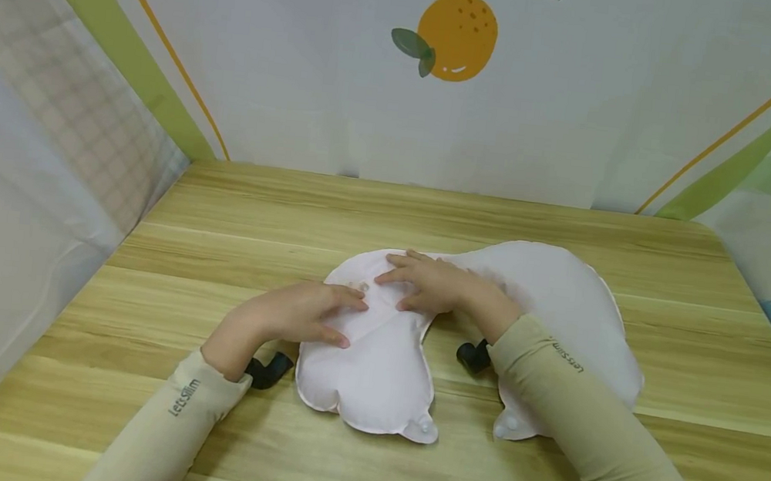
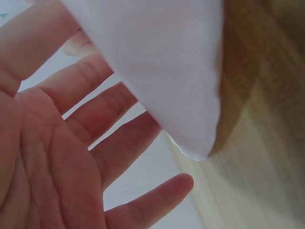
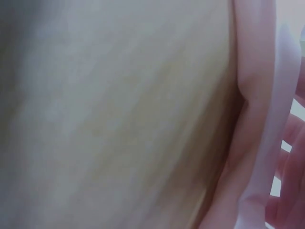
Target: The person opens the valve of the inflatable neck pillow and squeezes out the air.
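Possibly I'd skid the pale cushion (image 1: 379, 379) at frame centre across the tabletop (image 1: 256, 212) if my left hand (image 1: 302, 311) and right hand (image 1: 442, 283), both spread, press unevenly.

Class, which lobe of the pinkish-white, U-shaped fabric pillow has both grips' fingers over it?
The left lobe: the left grip and right grip reach over it, whereas a beige fabric sleeve crosses the right lobe.

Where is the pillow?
In the head view, the pillow lies on the wooden table, slightly right of centre, its left half under the left hand and right hand.
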`<state>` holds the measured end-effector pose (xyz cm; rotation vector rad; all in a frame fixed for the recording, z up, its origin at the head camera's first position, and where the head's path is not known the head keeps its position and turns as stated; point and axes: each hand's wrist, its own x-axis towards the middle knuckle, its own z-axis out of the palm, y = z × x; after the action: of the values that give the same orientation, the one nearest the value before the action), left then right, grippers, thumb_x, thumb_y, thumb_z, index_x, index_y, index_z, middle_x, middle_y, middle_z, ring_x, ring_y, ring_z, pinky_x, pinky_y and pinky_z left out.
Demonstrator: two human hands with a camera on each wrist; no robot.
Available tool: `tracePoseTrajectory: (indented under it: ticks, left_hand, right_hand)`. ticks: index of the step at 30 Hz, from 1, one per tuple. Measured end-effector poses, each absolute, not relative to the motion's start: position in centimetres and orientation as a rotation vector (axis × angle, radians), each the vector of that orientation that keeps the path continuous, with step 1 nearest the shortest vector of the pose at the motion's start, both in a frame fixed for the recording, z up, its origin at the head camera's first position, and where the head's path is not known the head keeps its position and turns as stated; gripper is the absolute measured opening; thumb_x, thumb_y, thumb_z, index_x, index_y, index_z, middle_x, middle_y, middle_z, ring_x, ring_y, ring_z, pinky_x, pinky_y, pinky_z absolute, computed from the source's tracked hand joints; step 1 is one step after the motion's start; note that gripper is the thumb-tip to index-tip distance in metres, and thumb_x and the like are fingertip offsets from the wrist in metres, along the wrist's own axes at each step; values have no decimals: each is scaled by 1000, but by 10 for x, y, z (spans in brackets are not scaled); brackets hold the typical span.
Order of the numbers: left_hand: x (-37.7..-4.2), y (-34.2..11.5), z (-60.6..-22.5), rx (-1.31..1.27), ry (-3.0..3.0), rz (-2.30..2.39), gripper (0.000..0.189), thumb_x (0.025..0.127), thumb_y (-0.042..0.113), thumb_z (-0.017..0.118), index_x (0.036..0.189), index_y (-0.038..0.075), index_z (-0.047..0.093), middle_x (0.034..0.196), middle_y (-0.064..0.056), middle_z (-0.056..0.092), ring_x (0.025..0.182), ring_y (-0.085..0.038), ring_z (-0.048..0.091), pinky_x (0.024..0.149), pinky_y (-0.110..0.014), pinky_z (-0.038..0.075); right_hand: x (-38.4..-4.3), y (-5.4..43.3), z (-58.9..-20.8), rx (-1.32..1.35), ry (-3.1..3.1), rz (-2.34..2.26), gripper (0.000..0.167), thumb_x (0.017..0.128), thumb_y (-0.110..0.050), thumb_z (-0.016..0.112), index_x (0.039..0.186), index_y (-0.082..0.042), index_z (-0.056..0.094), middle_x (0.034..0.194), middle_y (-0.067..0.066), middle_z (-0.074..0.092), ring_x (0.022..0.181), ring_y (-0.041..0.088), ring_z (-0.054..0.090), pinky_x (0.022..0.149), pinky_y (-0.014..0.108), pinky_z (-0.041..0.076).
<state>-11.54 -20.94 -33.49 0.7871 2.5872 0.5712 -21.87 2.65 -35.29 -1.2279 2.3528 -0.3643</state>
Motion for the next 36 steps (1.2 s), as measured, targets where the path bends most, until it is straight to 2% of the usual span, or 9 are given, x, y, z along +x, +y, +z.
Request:
tracePoseTrajectory:
  ticks: [36]
  left_hand:
    - [-114, -206, -338, 814, 2643, 442, 56, 85, 21, 78, 134, 2, 60, 152, -16, 47, 137, -36, 48, 113, -50, 40]
  right_hand:
    - [-217, 26, -355, -1245, 2373, -349, 58, 93, -18, 68, 148, -21, 49, 165, 13, 22, 151, 46, 14, 112, 76, 18]
